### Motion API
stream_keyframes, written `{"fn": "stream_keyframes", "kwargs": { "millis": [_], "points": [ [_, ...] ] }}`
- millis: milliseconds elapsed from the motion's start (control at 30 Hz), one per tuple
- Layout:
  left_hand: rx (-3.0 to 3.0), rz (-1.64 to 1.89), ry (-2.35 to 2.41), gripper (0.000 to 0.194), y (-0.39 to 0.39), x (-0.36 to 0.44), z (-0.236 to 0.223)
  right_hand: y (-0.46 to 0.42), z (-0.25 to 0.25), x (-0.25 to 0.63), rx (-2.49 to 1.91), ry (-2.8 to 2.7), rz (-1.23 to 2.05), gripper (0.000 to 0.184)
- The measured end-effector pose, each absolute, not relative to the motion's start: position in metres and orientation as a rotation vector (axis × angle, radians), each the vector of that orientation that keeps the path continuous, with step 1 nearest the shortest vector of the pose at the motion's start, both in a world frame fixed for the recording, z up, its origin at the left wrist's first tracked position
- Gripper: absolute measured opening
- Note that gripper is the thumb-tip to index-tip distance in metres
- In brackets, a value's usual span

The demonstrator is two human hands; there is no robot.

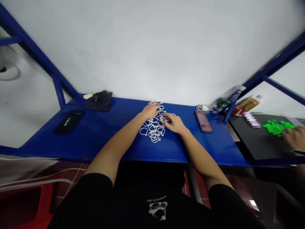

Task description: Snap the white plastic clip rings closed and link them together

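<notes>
A loose heap of white plastic rings (pixel 152 128), each with a small clip-like tab, lies on the blue table (pixel 114 127). My left hand (pixel 150 111) rests over the far left part of the heap, palm down, its fingers stretched toward the rings there. On the heap's right side is my right hand (pixel 173 122). Its index finger and thumb are curved and apart, with white ring parts close to their tips. Neither hand shows a ring clearly gripped. Some rings are partly hidden under both hands.
A black case (pixel 68 122) and a black plastic bag (pixel 101 100) lie to the left. On the right are a phone (pixel 203 121), a coiled white cable (pixel 203 108) and a bottle (pixel 226 99). Another person's hand (pixel 295 138) touches green pieces (pixel 276 128) on a black surface.
</notes>
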State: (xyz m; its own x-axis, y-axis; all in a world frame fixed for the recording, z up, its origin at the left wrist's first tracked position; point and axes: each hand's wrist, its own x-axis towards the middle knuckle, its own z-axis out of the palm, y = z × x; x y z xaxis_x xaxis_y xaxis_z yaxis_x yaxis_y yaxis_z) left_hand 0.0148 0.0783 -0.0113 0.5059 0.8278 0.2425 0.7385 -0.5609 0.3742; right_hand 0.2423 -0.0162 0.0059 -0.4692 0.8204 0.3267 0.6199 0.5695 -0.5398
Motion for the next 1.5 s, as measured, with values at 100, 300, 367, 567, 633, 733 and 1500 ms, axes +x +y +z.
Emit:
{"fn": "stream_keyframes", "kwargs": {
  "millis": [100,300,367,567,633,733,1500],
  "points": [
    [2.519,0.493,1.337,0.046,0.085,0.019,-0.014,-0.007,0.007,0.262,-1.207,-2.115,0.372,0.04],
    [2.509,0.486,1.433,0.023,0.081,0.012,-0.015,0.018,-0.009,0.297,-1.292,-2.134,0.351,0.036],
    [2.479,0.527,1.449,0.018,0.079,0.009,-0.012,0.022,-0.015,0.296,-1.322,-2.198,0.384,0.039],
    [2.468,0.491,1.478,0.011,0.073,0.003,-0.004,0.025,-0.02,0.283,-1.614,-2.209,0.367,0.043],
    [2.466,0.463,1.499,0.007,0.071,-0.003,-0.004,0.025,-0.018,0.283,-1.684,-2.224,0.36,0.036],
    [2.374,0.598,1.53,0.009,0.068,-0.014,-0.008,0.024,-0.017,0.286,-1.722,-2.245,0.33,0.026],
    [1.505,1.477,1.276,0.017,0.07,-0.023,-0.057,0.033,-0.039,0.292,-1.455,-2.009,0.548,0.03]
  ]
}}
